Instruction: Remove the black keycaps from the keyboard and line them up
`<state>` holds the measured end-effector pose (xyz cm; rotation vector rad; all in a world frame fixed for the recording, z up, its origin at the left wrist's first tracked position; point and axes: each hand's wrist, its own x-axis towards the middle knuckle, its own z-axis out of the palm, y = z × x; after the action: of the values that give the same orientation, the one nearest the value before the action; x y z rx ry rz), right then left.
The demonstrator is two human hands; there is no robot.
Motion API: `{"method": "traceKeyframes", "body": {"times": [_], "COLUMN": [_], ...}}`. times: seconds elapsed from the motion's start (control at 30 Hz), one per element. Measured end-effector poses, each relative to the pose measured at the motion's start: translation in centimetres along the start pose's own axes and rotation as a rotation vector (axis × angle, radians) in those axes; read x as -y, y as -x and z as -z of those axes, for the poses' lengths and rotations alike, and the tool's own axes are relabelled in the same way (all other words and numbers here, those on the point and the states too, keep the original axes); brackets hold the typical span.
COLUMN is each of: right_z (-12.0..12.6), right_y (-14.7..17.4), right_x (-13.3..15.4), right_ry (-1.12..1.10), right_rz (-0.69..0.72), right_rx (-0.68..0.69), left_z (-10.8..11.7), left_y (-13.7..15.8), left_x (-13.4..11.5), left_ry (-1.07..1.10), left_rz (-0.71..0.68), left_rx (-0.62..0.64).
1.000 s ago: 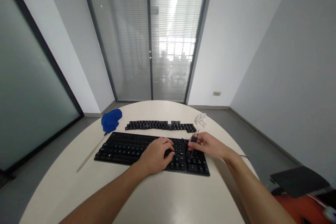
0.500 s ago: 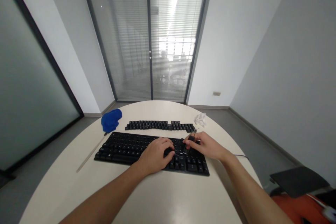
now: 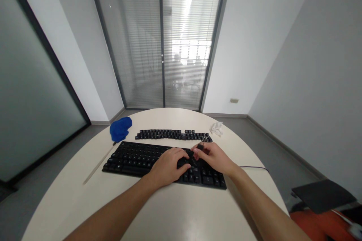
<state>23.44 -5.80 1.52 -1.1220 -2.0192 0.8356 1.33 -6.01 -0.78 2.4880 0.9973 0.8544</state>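
Observation:
A black keyboard [image 3: 132,158] lies on the round table under both hands. My left hand [image 3: 169,165] rests over its right-middle part, thumb and forefinger apart and touching the keyboard, holding nothing that I can see. My right hand [image 3: 215,156] is closed on a small keycap puller [image 3: 200,146] with a black grip and thin wire ends. One wire end points down at the keys beside my left fingertips; the other sticks up behind the fingers. Exactly which key it touches is hidden. Behind the keyboard stand rows of loose black keycaps [image 3: 161,134].
A blue cloth [image 3: 120,128] lies at the table's left edge, near a thin pale stick [image 3: 98,163] with a dark tip. Crumpled white tissue [image 3: 216,128] sits at the back right. A cable [image 3: 254,167] runs off the right edge. A chair [image 3: 322,196] stands at the lower right.
My right hand has shifted left with the keycap puller, closer to my left fingers. The puller's tilt has changed. My left hand stays nearly where it was.

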Motion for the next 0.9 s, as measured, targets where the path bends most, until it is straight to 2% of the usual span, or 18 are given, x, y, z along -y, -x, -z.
{"method": "traceKeyframes", "body": {"times": [0.17, 0.27, 0.6, 0.73, 0.9], "right_z": [-1.3, -1.6, -2.5, -1.6, 0.2], "right_y": [-0.3, -0.3, -0.5, -0.4, -0.1], "right_x": [-0.1, -0.1, -0.5, -0.1, 0.5], "right_ry": [-0.092, -0.074, -0.058, -0.009, 0.272], "right_rz": [-0.023, -0.029, -0.061, -0.027, 0.096], "right_rx": [-0.031, -0.067, -0.107, -0.139, -0.167], "left_z": [0.0, -0.1, 0.1, -0.1, -0.1], "left_y": [0.0, 0.0, 0.1, -0.3, -1.0], "left_x": [0.2, 0.5, 0.2, 0.8, 1.6], "left_ry": [0.058, 0.079, 0.118, 0.256, 0.507], "left_rz": [0.029, 0.046, -0.008, 0.087, 0.242], "left_rx": [-0.025, -0.036, -0.025, -0.072, -0.13]}}
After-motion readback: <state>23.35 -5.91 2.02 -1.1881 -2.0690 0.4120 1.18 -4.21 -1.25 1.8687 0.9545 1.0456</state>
